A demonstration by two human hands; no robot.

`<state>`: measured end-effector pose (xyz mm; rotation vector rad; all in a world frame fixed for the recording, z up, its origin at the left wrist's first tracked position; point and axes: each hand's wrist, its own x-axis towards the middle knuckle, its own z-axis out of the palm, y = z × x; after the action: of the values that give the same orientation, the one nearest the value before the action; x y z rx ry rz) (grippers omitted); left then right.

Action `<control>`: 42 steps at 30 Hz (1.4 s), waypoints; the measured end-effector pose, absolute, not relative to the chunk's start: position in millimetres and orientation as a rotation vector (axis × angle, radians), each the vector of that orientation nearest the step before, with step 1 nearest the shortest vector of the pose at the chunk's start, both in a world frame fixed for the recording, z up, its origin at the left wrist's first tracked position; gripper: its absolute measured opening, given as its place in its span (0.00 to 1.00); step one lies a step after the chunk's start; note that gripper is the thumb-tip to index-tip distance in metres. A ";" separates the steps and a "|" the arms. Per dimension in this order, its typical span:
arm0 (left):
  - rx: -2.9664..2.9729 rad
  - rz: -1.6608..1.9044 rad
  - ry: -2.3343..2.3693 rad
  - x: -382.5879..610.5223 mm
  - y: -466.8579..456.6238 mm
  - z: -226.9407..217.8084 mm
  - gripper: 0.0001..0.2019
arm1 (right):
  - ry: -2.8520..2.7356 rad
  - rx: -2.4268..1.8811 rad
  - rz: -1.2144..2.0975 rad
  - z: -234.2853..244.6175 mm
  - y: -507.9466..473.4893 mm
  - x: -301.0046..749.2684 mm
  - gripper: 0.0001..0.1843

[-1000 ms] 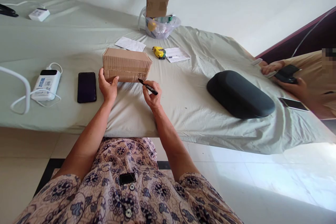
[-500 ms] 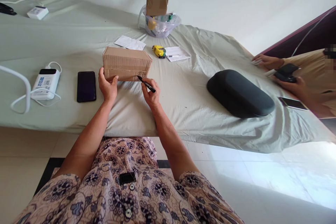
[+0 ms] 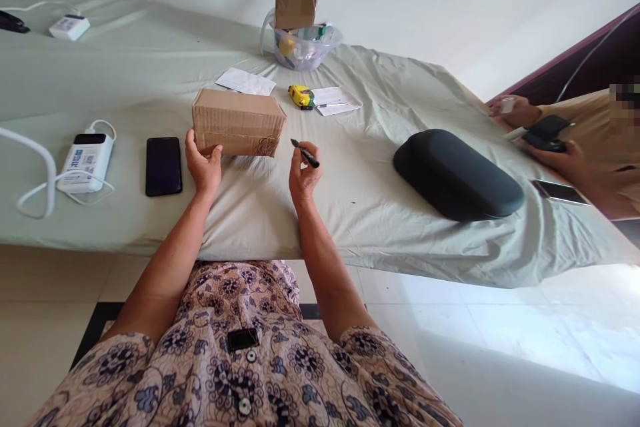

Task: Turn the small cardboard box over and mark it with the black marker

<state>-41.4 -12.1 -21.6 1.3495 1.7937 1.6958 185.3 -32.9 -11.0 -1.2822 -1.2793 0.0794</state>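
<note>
A brown cardboard box stands on the cloth-covered table in front of me. My left hand grips its near left corner, thumb on the front face and fingers round the left side. Dark scribbled marks show at the front face's lower right. In my right hand is a black marker, pinched between thumb and fingers. Its tip points up and left, a short way off the box's right side and touching nothing.
Left lie a black phone and a white power bank with a cable. Behind are papers, a yellow tape measure and a plastic basket bearing a small box. Rightward are a black case and another person's hands.
My right hand has drawn the marker off the box's front face and moved right. More dark marks show at the box's lower right. The other person's far hand has lifted a small white item.
</note>
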 end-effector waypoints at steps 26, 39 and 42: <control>1.418 1.658 1.992 -56.2 -31.9 7.8 0.29 | -1.554 -2.068 0.211 -18.0 -27.8 204.0 0.26; 1.348 0.791 2.712 -141.6 -76.2 33.3 0.19 | -1.411 -1.802 0.183 -19.1 -21.4 203.0 0.19; 1.378 0.841 2.643 -138.7 -73.5 29.6 0.15 | -1.393 -1.746 0.198 -21.3 -19.0 204.2 0.18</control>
<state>-138.7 -73.5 29.6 1.3775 2.6426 0.8412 204.2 -19.0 -21.3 -1.7463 -1.3931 0.1983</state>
